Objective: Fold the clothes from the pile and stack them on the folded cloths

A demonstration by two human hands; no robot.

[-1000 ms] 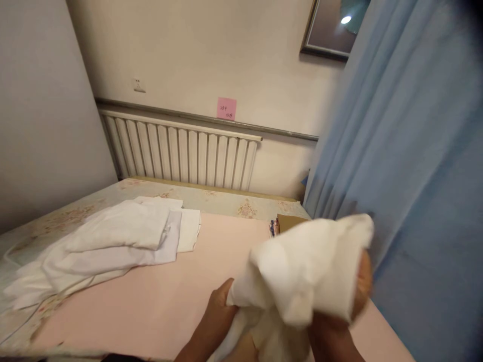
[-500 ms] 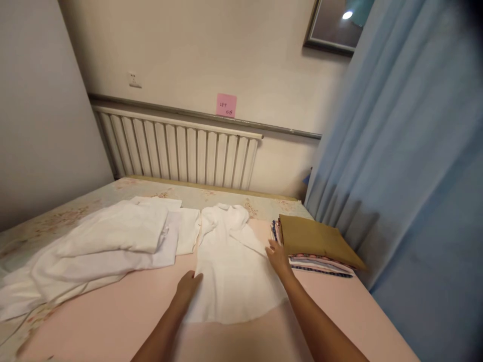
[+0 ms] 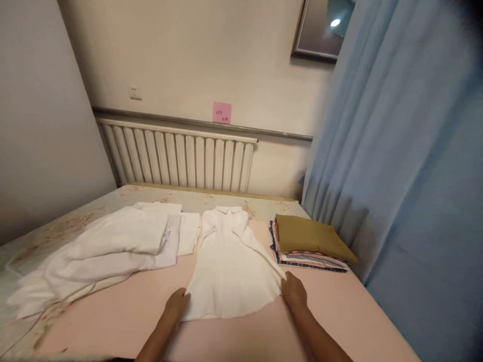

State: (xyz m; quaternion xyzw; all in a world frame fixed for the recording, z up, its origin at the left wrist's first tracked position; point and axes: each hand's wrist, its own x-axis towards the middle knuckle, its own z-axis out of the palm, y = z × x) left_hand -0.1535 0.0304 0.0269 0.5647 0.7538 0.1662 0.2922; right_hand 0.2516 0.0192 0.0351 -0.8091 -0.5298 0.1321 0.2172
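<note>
A white collared dress (image 3: 230,271) lies spread on a pink sheet (image 3: 147,306), its collar toward the wall and its flared hem toward me. At the hem's left corner, my left hand (image 3: 178,304) has its fingers closed on the cloth. My right hand (image 3: 295,290) grips the right corner, where the fabric is drawn outward and the side edge runs taut up to the shoulder. Some small wrinkles show across the skirt.
Left of the dress is a loose heap of white clothes (image 3: 113,246). A folded stack topped by a mustard-brown cloth (image 3: 313,235) sits at the right, beside a blue curtain (image 3: 385,151). Beyond the bed are a radiator (image 3: 181,156) and a pink note (image 3: 222,113) on the wall.
My right hand has come down from beside the folded stack to the dress's right hem corner and closed on it. My left hand has moved slightly toward me. The collar and skirt lie flatter.
</note>
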